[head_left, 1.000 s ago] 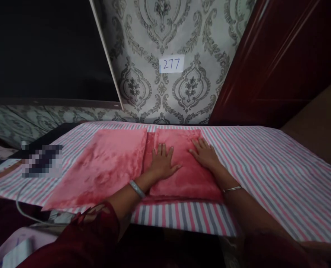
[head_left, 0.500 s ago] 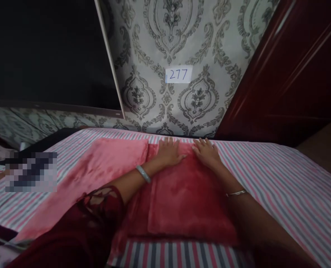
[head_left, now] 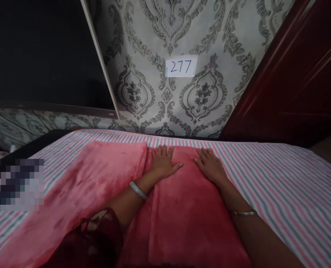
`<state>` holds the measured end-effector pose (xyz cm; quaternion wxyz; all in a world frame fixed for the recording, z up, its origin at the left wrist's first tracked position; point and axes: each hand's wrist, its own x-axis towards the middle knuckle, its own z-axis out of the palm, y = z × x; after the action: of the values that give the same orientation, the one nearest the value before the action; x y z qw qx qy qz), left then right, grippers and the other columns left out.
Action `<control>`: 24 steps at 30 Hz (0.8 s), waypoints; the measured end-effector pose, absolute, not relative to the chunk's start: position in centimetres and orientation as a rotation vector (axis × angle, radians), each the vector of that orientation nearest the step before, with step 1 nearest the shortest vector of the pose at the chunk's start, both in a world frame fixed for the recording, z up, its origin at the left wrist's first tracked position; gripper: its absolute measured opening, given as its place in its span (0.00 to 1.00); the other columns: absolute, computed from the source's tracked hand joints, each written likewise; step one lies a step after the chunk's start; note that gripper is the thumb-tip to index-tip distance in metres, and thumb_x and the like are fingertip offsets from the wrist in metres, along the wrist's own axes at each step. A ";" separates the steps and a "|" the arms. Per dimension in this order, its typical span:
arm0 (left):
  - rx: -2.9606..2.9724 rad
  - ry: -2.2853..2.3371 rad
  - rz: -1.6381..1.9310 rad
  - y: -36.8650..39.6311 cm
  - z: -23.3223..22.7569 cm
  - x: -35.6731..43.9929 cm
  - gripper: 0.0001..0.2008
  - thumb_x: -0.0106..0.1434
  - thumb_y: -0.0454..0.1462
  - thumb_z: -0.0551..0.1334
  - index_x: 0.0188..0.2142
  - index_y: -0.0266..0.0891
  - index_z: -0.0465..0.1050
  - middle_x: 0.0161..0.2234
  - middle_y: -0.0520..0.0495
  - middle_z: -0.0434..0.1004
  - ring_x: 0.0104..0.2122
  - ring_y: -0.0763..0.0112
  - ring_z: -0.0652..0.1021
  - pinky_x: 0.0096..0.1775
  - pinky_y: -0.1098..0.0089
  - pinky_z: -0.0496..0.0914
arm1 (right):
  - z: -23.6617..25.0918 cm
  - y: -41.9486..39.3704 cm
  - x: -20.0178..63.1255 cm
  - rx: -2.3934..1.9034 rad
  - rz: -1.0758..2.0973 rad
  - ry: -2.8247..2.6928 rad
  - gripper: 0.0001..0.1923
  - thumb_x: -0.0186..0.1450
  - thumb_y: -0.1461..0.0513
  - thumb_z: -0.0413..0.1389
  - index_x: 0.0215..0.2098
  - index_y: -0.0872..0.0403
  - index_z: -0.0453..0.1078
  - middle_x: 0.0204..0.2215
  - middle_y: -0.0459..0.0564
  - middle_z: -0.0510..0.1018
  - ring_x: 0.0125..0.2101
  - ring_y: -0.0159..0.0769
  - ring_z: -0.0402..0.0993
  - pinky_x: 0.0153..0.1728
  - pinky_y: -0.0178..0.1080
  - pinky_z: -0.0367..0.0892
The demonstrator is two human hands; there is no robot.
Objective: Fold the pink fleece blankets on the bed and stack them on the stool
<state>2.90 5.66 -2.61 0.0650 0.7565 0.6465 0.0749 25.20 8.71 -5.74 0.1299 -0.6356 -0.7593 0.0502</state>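
A plush red-pink blanket (head_left: 193, 212) lies partly folded, its right part doubled over in a darker red layer. The paler left part (head_left: 112, 160) spreads flat beside it. My left hand (head_left: 162, 163) rests palm down near the far edge of the folded layer, fingers spread and thumb pointing right. At the far right corner of the same layer, my right hand (head_left: 210, 163) also lies flat with its fingers stretched out. Neither hand grips the cloth. Under the blanket is a striped sheet (head_left: 271, 178) in pink, grey and white.
Behind the far edge stands a patterned wall (head_left: 168, 111) bearing a paper marked 277 (head_left: 181, 66). A large dark screen (head_left: 42, 56) is at the upper left. A dark red glossy panel (head_left: 288, 82) slants along the right. A blurred-out patch covers something at the left edge.
My view has moved closer to the wall and blanket. Both hands stay flat near the blanket's far edge, with the left hand's fingers spread a little wider.
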 end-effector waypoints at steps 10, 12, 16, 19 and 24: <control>2.193 1.938 0.041 4.8 2.1 3.2 0.44 0.67 0.60 0.49 0.72 0.36 0.43 0.73 0.28 0.41 0.71 0.41 0.49 0.65 0.42 0.50 | -0.8 6.4 25.2 -1.965 0.201 -2.239 0.31 0.75 0.51 0.38 0.73 0.52 0.49 0.73 0.57 0.49 0.72 0.50 0.43 0.65 0.61 0.52; 2.306 1.890 0.078 2.3 2.9 3.7 0.45 0.67 0.60 0.49 0.73 0.35 0.41 0.73 0.28 0.42 0.71 0.41 0.48 0.66 0.43 0.47 | -0.2 3.9 26.3 -1.934 0.143 -2.206 0.32 0.75 0.49 0.37 0.74 0.51 0.45 0.73 0.58 0.47 0.72 0.53 0.42 0.65 0.62 0.51; 2.591 1.500 0.067 -6.4 1.7 4.2 0.47 0.66 0.63 0.51 0.72 0.36 0.43 0.73 0.31 0.41 0.71 0.41 0.43 0.67 0.45 0.42 | -1.5 -4.2 28.2 -1.792 0.064 -2.257 0.34 0.75 0.47 0.38 0.75 0.50 0.44 0.74 0.56 0.46 0.72 0.55 0.40 0.66 0.59 0.50; 2.682 1.335 0.062 -11.8 -1.0 3.8 0.47 0.64 0.62 0.55 0.72 0.38 0.46 0.73 0.31 0.39 0.72 0.40 0.40 0.67 0.42 0.39 | -3.8 -9.5 28.4 -1.799 0.057 -2.275 0.34 0.74 0.45 0.40 0.73 0.48 0.49 0.73 0.55 0.48 0.72 0.55 0.41 0.65 0.59 0.51; 2.705 1.359 0.180 -12.9 -4.2 3.3 0.47 0.62 0.61 0.59 0.72 0.40 0.48 0.73 0.31 0.39 0.71 0.39 0.41 0.67 0.37 0.41 | -6.3 -11.5 27.7 -1.841 -0.006 -2.233 0.33 0.74 0.46 0.41 0.73 0.47 0.51 0.73 0.54 0.49 0.72 0.53 0.42 0.64 0.60 0.55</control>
<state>3.31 -12.87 -4.17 0.0544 0.8906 0.4475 0.0592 27.71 -11.52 -6.26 0.1234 -0.6314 -0.7656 -0.0020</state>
